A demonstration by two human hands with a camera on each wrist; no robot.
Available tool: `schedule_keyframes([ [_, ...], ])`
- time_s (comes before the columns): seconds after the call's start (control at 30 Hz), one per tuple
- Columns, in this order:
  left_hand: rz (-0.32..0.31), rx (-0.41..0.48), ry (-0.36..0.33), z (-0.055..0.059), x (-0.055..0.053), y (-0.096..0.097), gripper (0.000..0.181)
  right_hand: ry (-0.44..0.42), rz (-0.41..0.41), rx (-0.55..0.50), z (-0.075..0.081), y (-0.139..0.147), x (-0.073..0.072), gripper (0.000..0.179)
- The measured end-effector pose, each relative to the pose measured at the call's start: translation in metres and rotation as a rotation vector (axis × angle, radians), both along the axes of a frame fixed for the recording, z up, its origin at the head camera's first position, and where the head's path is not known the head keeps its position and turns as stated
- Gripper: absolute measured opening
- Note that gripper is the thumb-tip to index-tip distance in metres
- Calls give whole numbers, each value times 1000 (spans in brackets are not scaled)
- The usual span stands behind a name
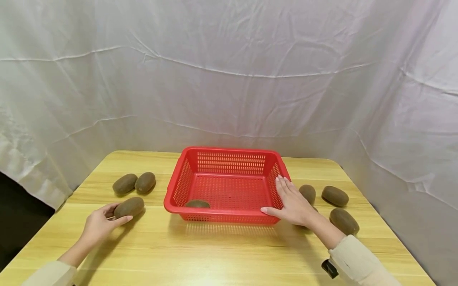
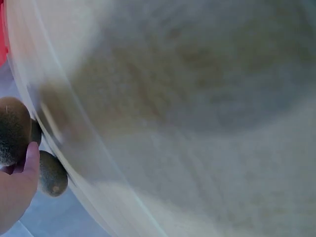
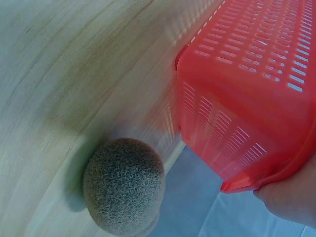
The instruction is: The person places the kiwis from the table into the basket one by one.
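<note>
Kiwi (image 1: 130, 207) in left fingers (image 1: 109, 207), red basket (image 1: 222, 212) nearby

Left hand (image 1: 98, 225) holds kiwi (image 1: 130, 207), right hand (image 1: 295, 204) touches basket (image 1: 229, 212).

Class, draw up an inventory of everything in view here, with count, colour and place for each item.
Basket: one, red, on the table
Held kiwifruit: one, brown, in the left hand
Basket kiwifruit: one, brown, inside the basket, front left
Left kiwifruit: two, brown, on the table left of the basket
Right kiwifruit: at least three, brown, right of the basket; the right arm hides part of this area
Table: one, yellow wood-grained, under everything
Cloth backdrop: count unclear, whitish grey, around the table
Black item: one, at the right cuff
Sleeves: two, cream
Hands: two; left holding, right touching the basket rim
</note>
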State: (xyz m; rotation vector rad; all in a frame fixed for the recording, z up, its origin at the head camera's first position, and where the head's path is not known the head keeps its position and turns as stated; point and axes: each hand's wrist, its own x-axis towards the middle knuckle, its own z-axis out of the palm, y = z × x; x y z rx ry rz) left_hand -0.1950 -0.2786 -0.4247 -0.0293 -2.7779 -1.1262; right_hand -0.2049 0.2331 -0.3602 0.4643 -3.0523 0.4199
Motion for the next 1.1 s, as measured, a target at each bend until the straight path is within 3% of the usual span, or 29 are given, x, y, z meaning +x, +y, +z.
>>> schedule_keyframes([
  [0.43, -23, 139, -21, 13, -6, 9, 66, 1, 7, 0, -1, -1, 0, 105],
  [0.57, -20, 171, 5, 15, -8, 15, 64, 13, 4, 10, -1, 0, -1, 105],
  [1.1, -9, 223, 54, 29, -19, 35, 58, 20, -4, 9, -2, 1, -2, 106],
])
